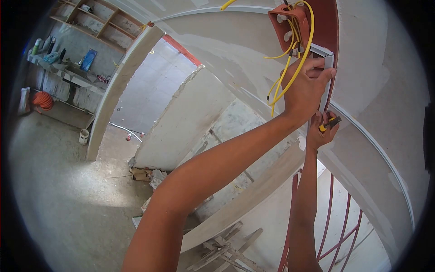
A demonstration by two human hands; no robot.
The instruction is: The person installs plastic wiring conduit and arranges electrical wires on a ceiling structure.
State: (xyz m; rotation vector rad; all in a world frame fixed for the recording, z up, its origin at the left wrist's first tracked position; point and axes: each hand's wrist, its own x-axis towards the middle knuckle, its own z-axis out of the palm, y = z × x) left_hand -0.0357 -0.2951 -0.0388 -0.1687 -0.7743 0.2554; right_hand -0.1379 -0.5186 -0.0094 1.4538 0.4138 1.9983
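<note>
Up by the ceiling, my left hand [302,93] is closed on the upper end of a white channel strip [329,63], thumb and fingers pinching its sides. Lower along the same strip, my right hand [320,132] is wrapped round a small yellow-and-black hand tool [330,123], whose exact kind I cannot tell. Yellow wires [310,43] loop down past the back of my left hand. They come out of an orange-red open box [277,28] next to a dark red beam [331,22].
White trim [376,147] curves along the ceiling. Dark red bars [333,213] stand below right, and rough timber [226,249] lies at the bottom. Far left are wooden shelves [93,27], a counter [72,77], an orange hose coil [43,100] and a white bucket [84,136].
</note>
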